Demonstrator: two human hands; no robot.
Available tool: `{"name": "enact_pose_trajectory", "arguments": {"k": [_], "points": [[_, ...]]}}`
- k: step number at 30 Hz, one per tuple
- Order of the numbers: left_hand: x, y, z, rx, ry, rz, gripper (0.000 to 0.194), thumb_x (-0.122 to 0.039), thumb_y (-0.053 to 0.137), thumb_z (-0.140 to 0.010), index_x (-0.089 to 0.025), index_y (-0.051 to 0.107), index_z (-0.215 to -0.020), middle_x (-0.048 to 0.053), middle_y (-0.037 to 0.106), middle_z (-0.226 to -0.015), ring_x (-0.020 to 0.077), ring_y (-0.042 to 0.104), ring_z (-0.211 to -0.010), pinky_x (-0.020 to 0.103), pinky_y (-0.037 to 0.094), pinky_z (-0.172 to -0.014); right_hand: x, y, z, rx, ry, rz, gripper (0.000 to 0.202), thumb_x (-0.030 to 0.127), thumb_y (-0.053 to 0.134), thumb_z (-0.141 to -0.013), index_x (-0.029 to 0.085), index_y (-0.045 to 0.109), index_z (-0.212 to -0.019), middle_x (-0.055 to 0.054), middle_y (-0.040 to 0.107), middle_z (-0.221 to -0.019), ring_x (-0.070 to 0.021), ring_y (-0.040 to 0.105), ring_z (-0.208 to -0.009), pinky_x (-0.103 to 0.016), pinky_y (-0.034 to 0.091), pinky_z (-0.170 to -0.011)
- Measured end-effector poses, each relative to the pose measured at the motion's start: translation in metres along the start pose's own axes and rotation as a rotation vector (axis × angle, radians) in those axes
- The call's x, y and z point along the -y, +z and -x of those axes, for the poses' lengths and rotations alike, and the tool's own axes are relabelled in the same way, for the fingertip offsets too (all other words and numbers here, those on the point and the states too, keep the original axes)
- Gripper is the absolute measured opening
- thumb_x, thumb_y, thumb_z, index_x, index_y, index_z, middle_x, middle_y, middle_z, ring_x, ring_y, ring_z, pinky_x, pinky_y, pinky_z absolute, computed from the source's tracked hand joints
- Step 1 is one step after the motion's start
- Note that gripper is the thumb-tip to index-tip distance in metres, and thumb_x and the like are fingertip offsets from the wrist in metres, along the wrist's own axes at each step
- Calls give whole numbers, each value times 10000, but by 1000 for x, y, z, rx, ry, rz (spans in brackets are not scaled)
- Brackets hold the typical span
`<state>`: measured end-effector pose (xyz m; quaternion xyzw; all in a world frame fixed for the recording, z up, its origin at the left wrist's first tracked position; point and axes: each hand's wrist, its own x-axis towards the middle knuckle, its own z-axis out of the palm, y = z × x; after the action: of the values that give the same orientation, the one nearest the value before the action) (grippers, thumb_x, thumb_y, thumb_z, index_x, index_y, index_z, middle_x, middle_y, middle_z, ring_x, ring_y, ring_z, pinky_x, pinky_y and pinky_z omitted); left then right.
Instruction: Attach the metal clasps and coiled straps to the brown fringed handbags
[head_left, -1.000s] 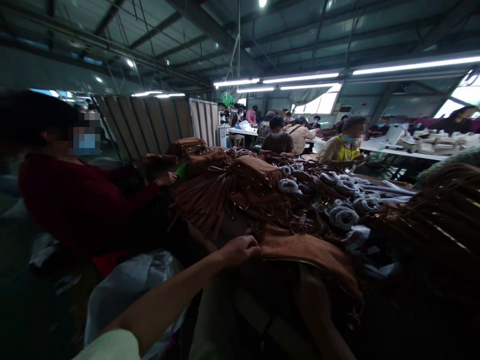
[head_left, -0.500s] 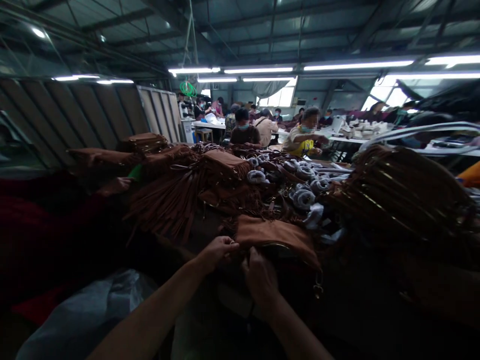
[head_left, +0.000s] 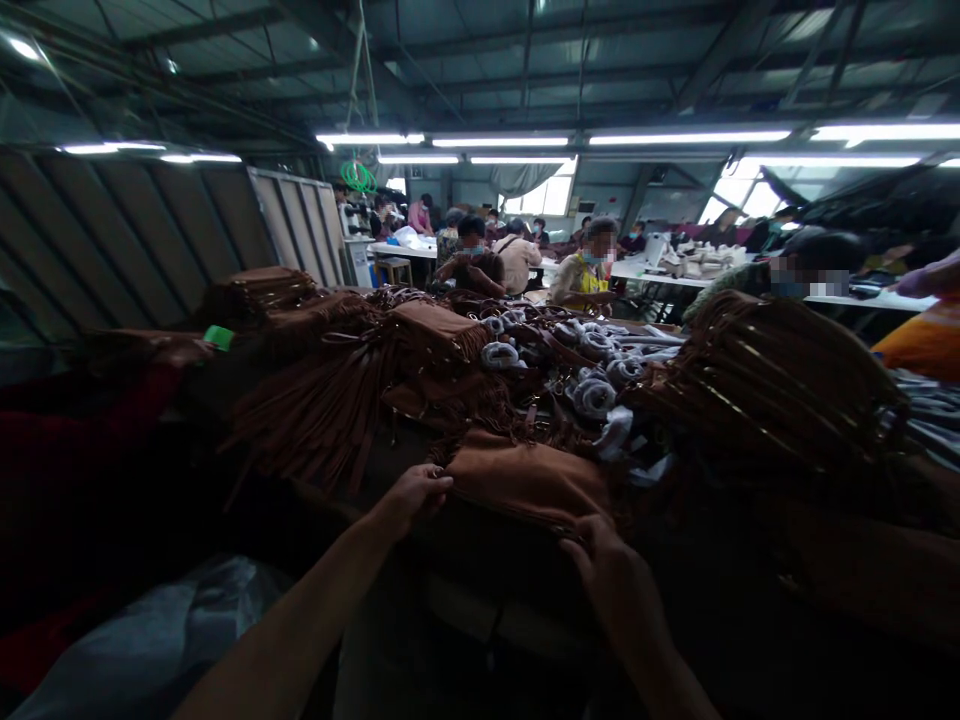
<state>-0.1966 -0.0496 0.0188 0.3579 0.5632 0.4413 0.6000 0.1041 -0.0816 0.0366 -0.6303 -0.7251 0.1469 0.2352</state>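
Strip lights (head_left: 688, 137) glow across the upper frame, while at lower centre a brown bag (head_left: 529, 470), likely light, soft and apt to sag, suits holding by its lower edge's ends, where the left hand (head_left: 412, 495) and right hand (head_left: 613, 562) pinch it.

Brn bag (head_left: 529, 475) front ctr: 1 | bag piles (head_left: 780, 375): 2+, bags per pile uncountable | wrapped coils (head_left: 594, 397): 4+, rest too jumbled | grn coil (head_left: 358, 178) overhead: 1 | grn pc (head_left: 218, 338): 1 | stool (head_left: 394, 262): 1 | tube lights (head_left: 688, 138): 8+ | windows (head_left: 551, 192): 2+ | ppl (head_left: 517, 262): 10+, exact ct unclear
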Motion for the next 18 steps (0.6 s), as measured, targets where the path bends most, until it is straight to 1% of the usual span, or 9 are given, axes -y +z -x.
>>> {"name": "enact_pose_trajectory", "arguments": {"k": [3, 5, 6, 8, 9, 11, 13, 15, 18], "points": [[2, -4, -3, 21, 12, 6, 418, -383, 746, -581, -169, 429, -750, -78, 479, -510, 43, 406, -400, 142, 289, -389, -56, -26, 8, 43, 117, 68, 161, 388, 515, -846, 237, 572, -851, 0, 664, -726, -170, 641, -643, -242, 400, -558], [1, -1, -1, 49, 15, -11, 409, -389, 736, -597, -169, 428, -754, -77, 476, -506, 42, 393, -397, 141, 281, -386, -71, -36, 11, 37, 111, 157, 167, 389, 518, -847, 238, 583, -820, -5, 663, -724, -181, 637, -658, -261, 416, -589], [0, 1, 2, 65, 17, -23, 404, -394, 730, -609, -169, 428, -754, -76, 477, -509, 42, 393, -400, 139, 278, -385, -69, -38, 12, 0, 74, 212, 160, 384, 546, -832, 234, 599, -846, -24, 676, -789, -198, 642, -721, -281, 436, -640], [-4, 4, 8, 117, 15, -50, 393, -410, 716, -637, -170, 424, -744, -71, 480, -518, 42, 390, -406, 137, 272, -384, -49, -33, 11, -104, -56, 307, 253, 358, 639, -773, 212, 620, -979, -83, 667, -1013, -246, 617, -934, -344, 449, -802], [-7, 5, 11, 147, 11, -61, 392, -417, 711, -646, -170, 420, -734, -68, 482, -522, 41, 388, -407, 137, 270, -382, -33, -26, 9, -158, -129, 327, 384, 342, 688, -733, 193, 606, -1078, -116, 617, -1157, -274, 560, -1073, -381, 421, -903], [-13, 9, 17, 193, -2, -74, 401, -424, 714, -643, -172, 410, -711, -67, 473, -515, 40, 376, -397, 138, 267, -374, 2, -7, 0, -146, -262, 288, 543, 304, 707, -725, 203, 538, -1230, -108, 545, -1286, -257, 472, -1202, -387, 373, -1001], [-20, 14, 23, 216, -27, -77, 400, -413, 729, -621, -169, 429, -723, -68, 468, -514, 42, 381, -394, 139, 276, -371, 34, 14, -13, -76, -388, 265, 660, 287, 697, -736, 235, 440, -1342, -100, 470, -1378, -263, 399, -1275, -431, 322, -1057], [-27, 21, 31, 252, -51, -81, 393, -398, 735, -607, -162, 482, -793, -63, 479, -531, 47, 393, -394, 144, 291, -367, 54, 29, -25, -32, -421, 306, 557, 195, 573, -830, 231, 420, -1365, -130, 441, -1401, -267, 420, -1262, -475, 333, -1042], [-37, 30, 44, 321, -25, -83, 445, -395, 726, -611, -146, 535, -926, -43, 513, -552, 55, 396, -380, 159, 301, -350, 62, 36, -34, -18, -456, 355, 460, 128, 443, -888, 203, 456, -1342, -162, 466, -1372, -269, 486, -1198, -472, 423, -956]]}}
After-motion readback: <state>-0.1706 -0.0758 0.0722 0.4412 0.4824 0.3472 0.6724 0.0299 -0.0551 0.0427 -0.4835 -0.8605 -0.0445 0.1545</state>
